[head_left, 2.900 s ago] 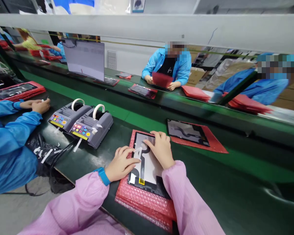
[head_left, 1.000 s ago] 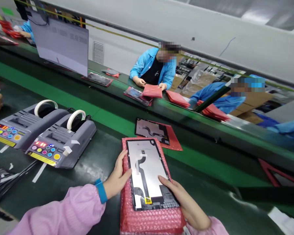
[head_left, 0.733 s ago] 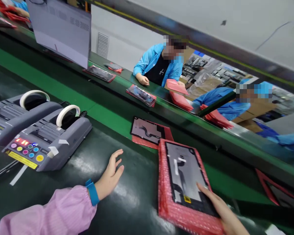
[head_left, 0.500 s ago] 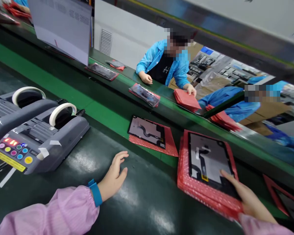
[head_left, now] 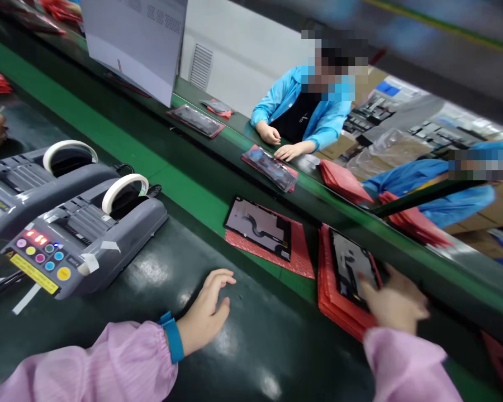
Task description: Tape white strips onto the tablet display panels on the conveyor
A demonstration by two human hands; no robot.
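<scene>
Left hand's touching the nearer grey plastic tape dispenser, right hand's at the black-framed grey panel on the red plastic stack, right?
Not touching: the head view shows the left hand over the dark green tabletop, apart from the dispenser. The right hand is as stated.

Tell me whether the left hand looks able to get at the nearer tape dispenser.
Probably yes: the left hand holds nothing visible, and only dark green tabletop shows between it and the nearer tape dispenser.
</scene>
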